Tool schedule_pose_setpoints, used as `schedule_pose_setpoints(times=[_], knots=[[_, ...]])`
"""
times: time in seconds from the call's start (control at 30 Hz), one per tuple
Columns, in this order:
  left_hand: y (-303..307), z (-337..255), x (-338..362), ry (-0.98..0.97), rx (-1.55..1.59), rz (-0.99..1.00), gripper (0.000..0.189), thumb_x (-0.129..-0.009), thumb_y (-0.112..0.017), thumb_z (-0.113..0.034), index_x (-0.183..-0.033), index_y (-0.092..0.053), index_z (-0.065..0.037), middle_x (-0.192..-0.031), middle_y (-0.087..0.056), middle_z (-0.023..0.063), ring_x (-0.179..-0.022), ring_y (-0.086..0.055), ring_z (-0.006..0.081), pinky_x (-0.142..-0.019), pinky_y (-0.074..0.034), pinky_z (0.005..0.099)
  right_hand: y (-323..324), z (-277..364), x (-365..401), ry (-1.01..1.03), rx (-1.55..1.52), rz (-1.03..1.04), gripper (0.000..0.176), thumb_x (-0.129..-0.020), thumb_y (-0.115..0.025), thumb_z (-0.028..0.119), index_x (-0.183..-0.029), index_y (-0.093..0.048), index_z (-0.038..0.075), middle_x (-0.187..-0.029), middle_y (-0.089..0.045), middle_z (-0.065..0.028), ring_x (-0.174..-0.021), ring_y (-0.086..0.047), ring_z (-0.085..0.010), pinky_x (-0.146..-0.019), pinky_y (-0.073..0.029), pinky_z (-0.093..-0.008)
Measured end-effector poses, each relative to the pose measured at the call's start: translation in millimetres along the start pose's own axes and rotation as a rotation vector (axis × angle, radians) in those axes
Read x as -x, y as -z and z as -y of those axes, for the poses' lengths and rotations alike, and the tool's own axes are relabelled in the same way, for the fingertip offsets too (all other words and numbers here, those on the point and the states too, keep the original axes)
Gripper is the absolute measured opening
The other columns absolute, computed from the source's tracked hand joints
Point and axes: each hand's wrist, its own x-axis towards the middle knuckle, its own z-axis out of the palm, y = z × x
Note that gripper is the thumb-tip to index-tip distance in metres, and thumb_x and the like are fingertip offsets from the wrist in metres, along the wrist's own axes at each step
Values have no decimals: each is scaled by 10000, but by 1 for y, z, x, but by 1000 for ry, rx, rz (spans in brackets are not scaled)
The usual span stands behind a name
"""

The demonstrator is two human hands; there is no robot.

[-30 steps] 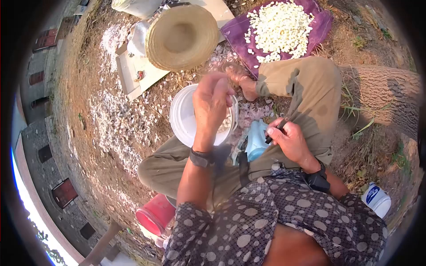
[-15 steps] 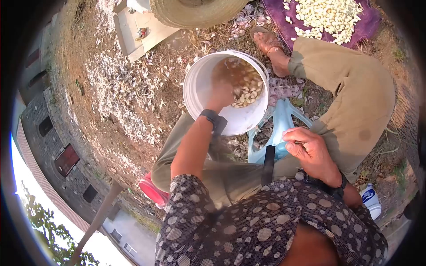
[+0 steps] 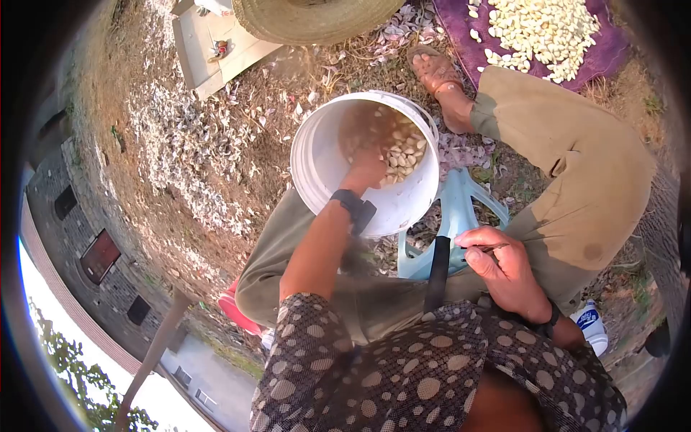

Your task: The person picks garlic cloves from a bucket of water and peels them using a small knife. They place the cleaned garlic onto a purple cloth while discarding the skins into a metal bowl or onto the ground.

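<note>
My left hand reaches into a white bucket of brownish water, its fingers hidden below the surface. Pale peeled cloves lie in the water just right of it. Over my lap, beside a light blue plastic stool, my right hand is closed, with a small thin dark tool pinched between thumb and fingers.
Many pale cloves lie on a purple cloth at the top right. A straw hat and a cardboard tray are beyond the bucket. A blue-white bottle stands at right, a red object at left.
The view has shifted slightly, so the bucket and stool appear lower. My left hand is still in the water, and my right hand keeps its grip.
</note>
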Motion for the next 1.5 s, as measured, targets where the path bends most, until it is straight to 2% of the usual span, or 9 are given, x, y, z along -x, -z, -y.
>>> schedule_pose_setpoints(times=[0.27, 0.53, 0.77, 0.8, 0.9, 0.97, 1.13, 1.37, 1.5], knots=[[24, -2, 120, -288, 511, -312, 57, -950, -539, -138, -971, -552, -86, -728, -496, -18, -504, -394, 37, -398, -366, 233, -10, 0, 24, 140, 77, 68, 204, -1021, -599, 177, -1047, -640, -21, -955, -669, -120, -767, -624, -219, -722, -505, -327], [-14, 5, 199, -372, 701, -462, 259, -1011, -555, -273, -861, -562, -62, -643, -449, -35, -465, -367, 46, -382, -354, 228, -25, -17, 41, 181, 160, 106, 285, -1067, -537, 256, -1036, -646, -5, -936, -668, -55, -804, -555, -101, -761, -476, -276], [-32, -18, 242, -411, 1305, -243, 449, -1060, -478, -453, -947, -600, -36, -697, -477, 1, -525, -415, 109, -461, -416, 308, -36, -16, 43, 277, 106, -18, 326, -1064, -532, 282, -933, -660, 12, -827, -651, -19, -767, -553, -95, -726, -466, -279], [-29, -13, 244, -519, 1480, 22, 489, -1071, -444, -454, -1137, -611, 0, -875, -566, 57, -686, -504, 140, -587, -472, 326, -35, -15, 42, 298, 97, -29, 334, -1065, -525, 286, -926, -658, 13, -836, -660, -24, -774, -560, -98, -740, -467, -279], [-40, -11, 265, -745, 1629, 143, 507, -1074, -429, -410, -1306, -563, 20, -1068, -588, 93, -838, -531, 145, -694, -484, 321, -37, -20, 39, 341, -73, -92, 366, -1073, -477, 283, -868, -612, 11, -871, -688, -81, -790, -589, -126, -777, -472, -290], [-40, -9, 282, -855, 1587, 161, 454, -1046, -508, -270, -1395, -507, 20, -1190, -575, 105, -906, -530, 139, -737, -478, 296, -40, -18, 37, 404, -203, -104, 366, -1076, -457, 273, -852, -587, 14, -885, -689, -108, -798, -595, -138, -789, -475, -297], [-54, -13, 325, -1018, 1279, -106, 440, -984, -607, -120, -1384, -484, 14, -1203, -573, 98, -923, -539, 120, -772, -486, 279, -64, 11, 52, 402, -439, -7, 262, -1072, -477, 269, -993, -558, 34, -988, -645, -101, -578, -440, -42, -498, -364, -202], [-83, -16, 338, -1108, 666, -602, 438, -877, -644, 55, -1291, -518, -12, -1167, -550, 118, -1064, -579, 213, -897, -506, 318, -96, 28, 68, 322, -350, 87, 240, -1005, -668, 292, -1057, -589, 71, -922, -623, -3, -560, -384, 14, -482, -305, -168], [-82, -19, 352, -1088, 521, -681, 472, -850, -625, 91, -1305, -542, -2, -1298, -502, 159, -1198, -534, 252, -973, -491, 351, -93, 31, 69, 273, -161, 95, 253, -958, -739, 207, -1089, -588, 51, -922, -587, 39, -779, -517, -12, -662, -455, -191]])
